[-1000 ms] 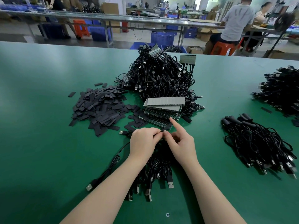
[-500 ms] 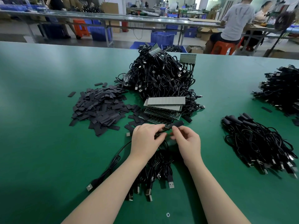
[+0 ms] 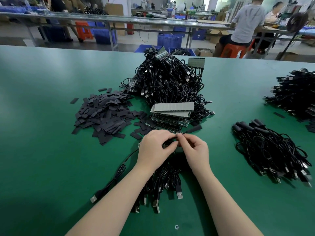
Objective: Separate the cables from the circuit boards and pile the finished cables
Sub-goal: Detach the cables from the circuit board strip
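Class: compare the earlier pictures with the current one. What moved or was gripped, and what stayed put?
The right hand, index finger stretched out a second ago, curled and now pinches a cable, its black sleeved end pulled out rightward. The left hand keeps gripping the circuit board. The cable piles and board stack stayed.

Both forearms bare, no sleeves, left hand point(image 3: 156, 147) & right hand point(image 3: 196, 150) ungloved

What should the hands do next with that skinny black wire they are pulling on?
Probably pull it free and drop it on the pile of finished black cables to the right. The right hand pinches the thin black cable, whose sleeved end points right, while the left hand grips the small green circuit board strip. The two hands meet, so the cable seems not yet separated.
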### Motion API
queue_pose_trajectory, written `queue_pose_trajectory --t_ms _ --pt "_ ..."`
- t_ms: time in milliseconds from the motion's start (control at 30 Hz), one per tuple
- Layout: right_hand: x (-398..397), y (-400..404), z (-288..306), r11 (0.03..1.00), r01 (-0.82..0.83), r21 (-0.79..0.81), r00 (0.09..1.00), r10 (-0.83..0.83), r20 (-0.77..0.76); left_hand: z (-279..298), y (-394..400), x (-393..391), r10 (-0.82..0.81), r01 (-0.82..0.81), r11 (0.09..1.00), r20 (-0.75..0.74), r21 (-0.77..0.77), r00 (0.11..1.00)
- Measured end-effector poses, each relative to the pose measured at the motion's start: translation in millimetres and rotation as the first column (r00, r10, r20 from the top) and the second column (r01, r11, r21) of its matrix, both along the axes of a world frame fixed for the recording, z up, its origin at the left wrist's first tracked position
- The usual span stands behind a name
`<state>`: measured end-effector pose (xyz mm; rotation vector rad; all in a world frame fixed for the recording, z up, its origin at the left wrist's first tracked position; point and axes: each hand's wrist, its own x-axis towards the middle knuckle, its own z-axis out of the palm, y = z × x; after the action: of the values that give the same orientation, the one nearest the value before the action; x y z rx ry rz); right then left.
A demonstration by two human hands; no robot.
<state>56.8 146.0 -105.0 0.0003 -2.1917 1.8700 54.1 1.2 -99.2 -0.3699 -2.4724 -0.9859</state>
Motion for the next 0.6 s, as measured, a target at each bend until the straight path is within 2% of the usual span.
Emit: queue_pose_trajectory --t_ms 133,233,300,367,433,467,533,600 --pt "-3.9 9.2 14.1 0.945 0.152 -0.290 0.988 -0.155 0.012 0.9 -0.2 1.5 0.046 -0.048 0.998 0.036 0.050 0.998" --pt "-1.0 34.2 42.0 0.921 0.219 -0.323 0.953 -0.272 -0.129 -0.7 -0.7 1.7 0.052 -0.059 0.995 0.094 0.077 0.994" --pt "5.1 61.2 61.0 0.936 0.312 -0.165 0.904 -0.346 -0.251 -2.0 -0.5 0.8 0.045 -0.052 0.996 0.101 0.075 0.994" --pt "6.5 96.6 76.7 0.864 0.475 0.164 0.853 -0.407 -0.326 -3.8 -0.1 -0.6 0.041 -0.048 0.996 0.101 0.069 0.994" --pt "0.5 134.5 85.4 0.617 0.585 0.527 0.810 -0.478 -0.340 -3.3 -0.1 -0.4 0.040 -0.047 0.997 0.099 0.068 0.994" --pt "-5.2 152.1 86.3 0.479 0.593 0.647 0.785 -0.522 -0.333 -3.3 -0.4 -0.5 0.039 -0.046 0.997 0.101 0.070 0.994" --pt "-15.3 181.4 82.2 0.285 0.499 0.818 0.767 -0.584 -0.264 -4.0 0.3 -0.2 0.033 -0.041 0.997 0.118 0.070 0.992" --pt "-20.6 199.9 71.3 0.175 0.292 0.940 0.764 -0.634 -0.120 -4.3 0.6 0.8 0.033 -0.042 0.997 0.135 0.067 0.990"
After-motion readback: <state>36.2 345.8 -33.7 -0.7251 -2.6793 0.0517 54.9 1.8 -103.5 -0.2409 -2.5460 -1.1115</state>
